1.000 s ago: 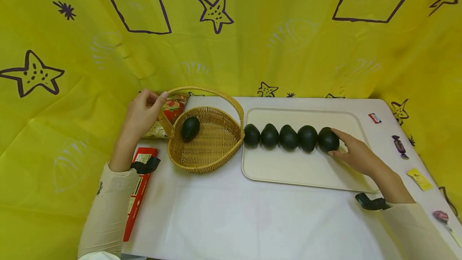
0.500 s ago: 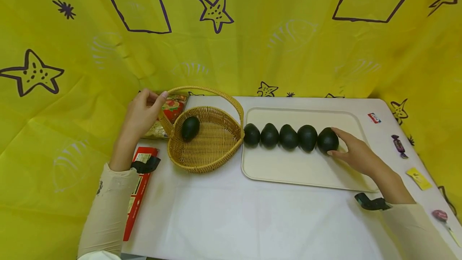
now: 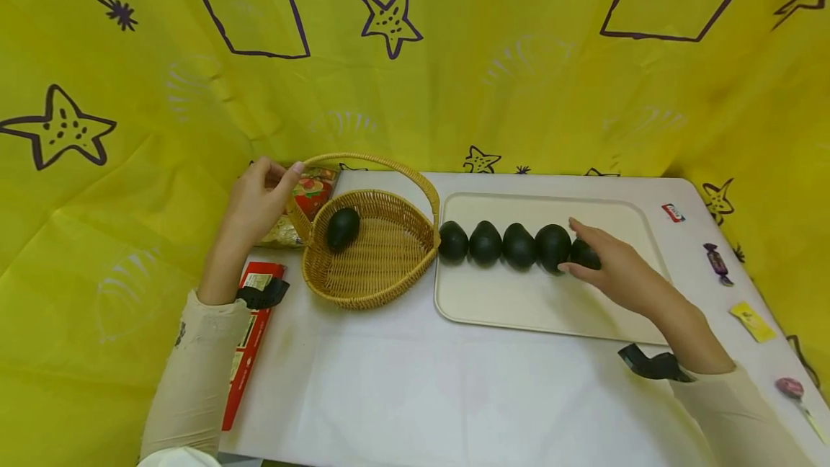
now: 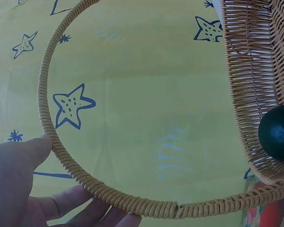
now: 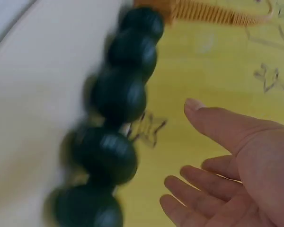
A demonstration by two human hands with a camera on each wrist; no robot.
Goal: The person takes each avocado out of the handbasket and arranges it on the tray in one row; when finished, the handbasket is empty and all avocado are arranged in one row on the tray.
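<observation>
Avocados stood as follows: one (image 3: 341, 228) lay inside the wicker basket (image 3: 389, 265), whose handle the left hand (image 3: 256, 205) pinched, while five remained in a row on the tray (image 3: 519, 301) beside the basket, the open right hand (image 3: 616, 269) covering the endmost (image 3: 586, 254).
</observation>
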